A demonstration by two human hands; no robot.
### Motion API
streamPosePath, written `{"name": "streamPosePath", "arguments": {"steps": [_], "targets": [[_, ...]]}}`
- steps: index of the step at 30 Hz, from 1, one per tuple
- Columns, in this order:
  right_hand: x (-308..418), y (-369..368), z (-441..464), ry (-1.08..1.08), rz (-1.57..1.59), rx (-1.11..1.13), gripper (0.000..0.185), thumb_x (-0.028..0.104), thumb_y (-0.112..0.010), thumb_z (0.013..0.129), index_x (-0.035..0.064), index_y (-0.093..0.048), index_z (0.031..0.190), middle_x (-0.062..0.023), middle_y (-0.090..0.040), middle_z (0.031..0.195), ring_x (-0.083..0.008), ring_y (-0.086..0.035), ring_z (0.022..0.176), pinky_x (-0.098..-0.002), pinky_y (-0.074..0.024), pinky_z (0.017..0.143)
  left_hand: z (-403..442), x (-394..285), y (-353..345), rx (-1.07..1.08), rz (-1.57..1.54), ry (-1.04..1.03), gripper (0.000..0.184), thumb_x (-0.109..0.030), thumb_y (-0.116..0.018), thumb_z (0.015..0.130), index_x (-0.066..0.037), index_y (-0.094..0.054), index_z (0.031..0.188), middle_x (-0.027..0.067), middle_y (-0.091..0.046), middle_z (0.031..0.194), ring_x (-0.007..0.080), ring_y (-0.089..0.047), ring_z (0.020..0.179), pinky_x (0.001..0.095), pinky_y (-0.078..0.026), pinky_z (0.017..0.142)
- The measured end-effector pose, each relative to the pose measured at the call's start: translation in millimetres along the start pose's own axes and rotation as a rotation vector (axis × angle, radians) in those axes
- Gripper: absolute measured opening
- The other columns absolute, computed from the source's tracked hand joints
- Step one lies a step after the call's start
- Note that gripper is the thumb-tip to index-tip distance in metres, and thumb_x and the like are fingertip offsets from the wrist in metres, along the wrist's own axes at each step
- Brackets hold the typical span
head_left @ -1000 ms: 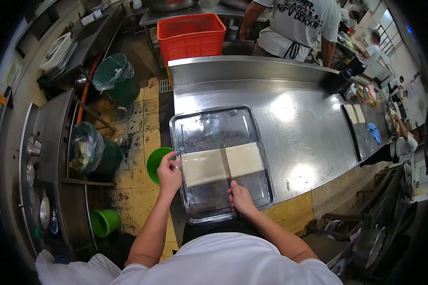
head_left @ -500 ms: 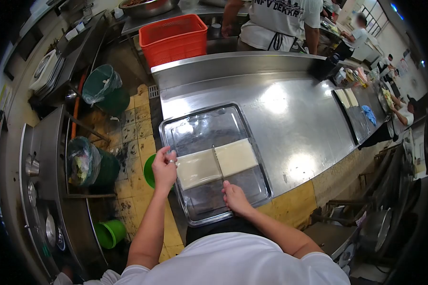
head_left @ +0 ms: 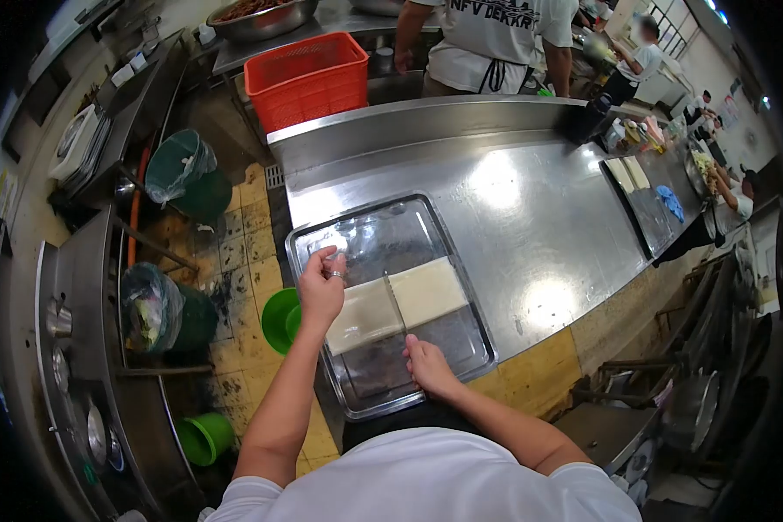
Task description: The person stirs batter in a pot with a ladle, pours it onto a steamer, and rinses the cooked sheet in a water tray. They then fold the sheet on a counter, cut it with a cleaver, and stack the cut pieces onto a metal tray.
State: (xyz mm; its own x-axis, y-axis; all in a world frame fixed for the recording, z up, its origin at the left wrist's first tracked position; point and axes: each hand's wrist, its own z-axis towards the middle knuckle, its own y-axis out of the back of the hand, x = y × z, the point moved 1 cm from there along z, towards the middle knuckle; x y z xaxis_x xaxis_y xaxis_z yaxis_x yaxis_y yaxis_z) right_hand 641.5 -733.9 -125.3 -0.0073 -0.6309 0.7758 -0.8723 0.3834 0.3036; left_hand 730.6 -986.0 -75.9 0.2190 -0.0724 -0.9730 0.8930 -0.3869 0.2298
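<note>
A pale, flat rectangular slab [head_left: 428,296] lies crosswise in a shallow metal tray [head_left: 454,222]; its surface looks smooth and glossy. My right hand [head_left: 428,365] is closed around the handle of a knife [head_left: 394,300], near the tray's front side. The thin blade points away from me and lies across the middle of the slab, with a portion on either side. My left hand [head_left: 322,291], with a ring on one finger, is raised over the tray's left edge beside the slab's left end. Its fingers are loosely bent and apart, and I see nothing held in them.
The tray rests on a steel counter [head_left: 531,209] with a raised back edge. A dark tray [head_left: 651,213] with pale strips and a blue cloth [head_left: 670,202] lies right. A red crate [head_left: 306,83] and a person [head_left: 496,43] are behind. Bins and a green bucket [head_left: 281,320] stand left.
My left hand has moved up and right, from the slab's left end to over the tray's edge. My right hand and the knife stay nearly where they were. The view has shifted slightly.
</note>
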Motion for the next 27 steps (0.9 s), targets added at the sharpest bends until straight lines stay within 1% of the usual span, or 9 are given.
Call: {"name": "streamPosePath", "arguments": {"steps": [2,5,8,11,15,16,22,25,27], "targets": [[3,1,0,-0.038,0.01,0.023,0.07,0.052,-0.034,0.109,-0.0053,-0.071,0.094,-0.0209,-0.07,0.078,-0.0414,-0.069,0.086,-0.049,-0.0513,0.082,2,-4,2,0.013,-0.008,0.0,0.03,-0.015,-0.066,0.102,0.001,-0.062,0.127,0.0036,-0.064,0.085,0.0083,-0.06,0.071,0.0234,-0.052,0.059],[4,1,-1,-0.019,-0.013,0.01,0.069,0.052,-0.034,0.109,-0.0053,-0.071,0.094,-0.0231,-0.07,0.08,-0.0434,-0.069,0.088,-0.05,-0.051,0.082,6,3,-5,0.075,0.005,0.02,0.03,-0.017,-0.068,0.101,0.0,-0.065,0.125,0.0052,-0.066,0.09,0.0098,-0.062,0.076,0.0263,-0.054,0.063],[-1,1,0,0.017,0.034,0.042,0.062,0.055,-0.039,0.109,-0.0006,-0.063,0.1,-0.0038,-0.056,0.066,-0.015,-0.053,0.052,-0.0335,-0.0438,0.048,-1,5,-28,0.16,0.202,-0.142,0.03,-0.021,-0.074,0.095,-0.002,-0.07,0.118,0.0108,-0.071,0.097,0.0193,-0.068,0.079,0.033,-0.057,0.072],[-9,-3,4,0.066,-0.016,-0.001,0.061,0.054,-0.039,0.109,-0.0012,-0.063,0.097,-0.0053,-0.056,0.065,-0.0166,-0.054,0.053,-0.0355,-0.0448,0.05,-13,5,-56,0.258,0.246,-0.182,0.031,-0.022,-0.075,0.093,-0.004,-0.072,0.119,0.0139,-0.072,0.105,0.0255,-0.071,0.086,0.035,-0.058,0.077],[-12,-5,4,0.08,-0.058,-0.029,0.064,0.05,-0.035,0.11,-0.0034,-0.066,0.093,-0.0198,-0.064,0.082,-0.0356,-0.06,0.078,-0.0466,-0.0475,0.071,-17,22,-72,0.289,0.213,-0.113,0.03,-0.019,-0.077,0.091,-0.005,-0.075,0.117,0.0142,-0.072,0.102,0.0225,-0.07,0.084,0.0343,-0.056,0.076],[-1,-3,-2,0.06,-0.088,-0.034,0.067,0.047,-0.03,0.111,-0.0051,-0.068,0.092,-0.0325,-0.068,0.096,-0.0526,-0.063,0.099,-0.0561,-0.0489,0.086,-18,22,-72,0.291,0.211,-0.095,0.029,-0.019,-0.078,0.09,-0.005,-0.076,0.116,0.0139,-0.072,0.101,0.0224,-0.07,0.085,0.0343,-0.056,0.076],[7,2,-3,0.117,-0.154,-0.032,0.067,0.046,-0.028,0.111,-0.0039,-0.067,0.091,-0.0324,-0.068,0.095,-0.053,-0.063,0.096,-0.0566,-0.0484,0.085,-19,18,-73,0.278,0.159,-0.042,0.025,-0.016,-0.08,0.088,-0.007,-0.078,0.111,0.0118,-0.071,0.099,0.0208,-0.071,0.083,0.0335,-0.057,0.074],[-2,-1,0,0.182,-0.173,-0.076,0.068,0.05,-0.03,0.111,-0.0039,-0.068,0.094,-0.0257,-0.069,0.084,-0.0454,-0.067,0.084,-0.0504,-0.0511,0.082,-18,25,-74,0.268,0.142,-0.054,0.023,-0.015,-0.081,0.088,-0.007,-0.079,0.11,0.0112,-0.07,0.098,0.0202,-0.072,0.082,0.0332,-0.057,0.073],[-7,-2,2,0.172,-0.182,-0.069,0.069,0.05,-0.03,0.111,-0.0043,-0.069,0.094,-0.0277,-0.069,0.088,-0.0471,-0.067,0.088,-0.0512,-0.0503,0.085,-17,32,-75,0.268,0.138,-0.056,0.023,-0.016,-0.081,0.088,-0.007,-0.079,0.109,0.0114,-0.071,0.099,0.0202,-0.072,0.082,0.0333,-0.057,0.073]]}}
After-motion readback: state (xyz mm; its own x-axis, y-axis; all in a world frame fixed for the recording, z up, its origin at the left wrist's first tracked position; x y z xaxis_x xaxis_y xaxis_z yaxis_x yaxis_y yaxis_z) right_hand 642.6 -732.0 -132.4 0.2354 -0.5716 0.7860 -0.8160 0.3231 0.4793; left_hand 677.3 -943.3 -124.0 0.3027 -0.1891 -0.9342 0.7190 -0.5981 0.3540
